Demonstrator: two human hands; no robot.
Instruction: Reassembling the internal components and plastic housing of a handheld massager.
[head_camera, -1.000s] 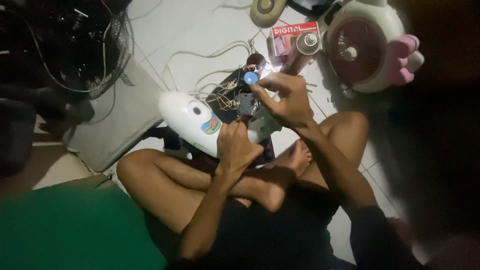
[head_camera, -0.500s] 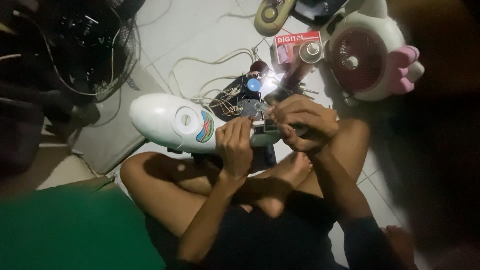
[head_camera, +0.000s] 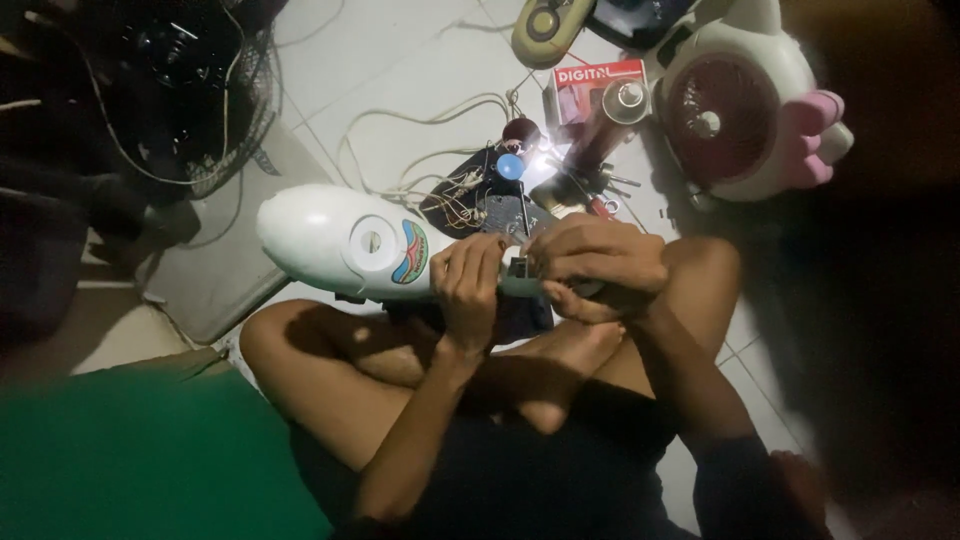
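Observation:
A long white plastic appliance housing (head_camera: 335, 240) with a round button and a coloured sticker lies across my crossed legs, its rounded end pointing left. My left hand (head_camera: 470, 280) grips its narrow part from below. My right hand (head_camera: 600, 265) closes over the same narrow end just to the right, fingers curled on it. Behind the hands lie a dark circuit board with thin wires (head_camera: 470, 200) and a small bright light (head_camera: 545, 160).
A white and pink fan (head_camera: 740, 110) stands at the upper right beside a red box (head_camera: 595, 80). A black wire fan guard (head_camera: 150, 90) sits at upper left. White cable loops over the tiled floor (head_camera: 400, 60). Green cloth (head_camera: 140, 460) fills the lower left.
The white housing has swung round and now lies level across my lap, farther left. My right hand came down from the circuit board and took hold of its narrow end.

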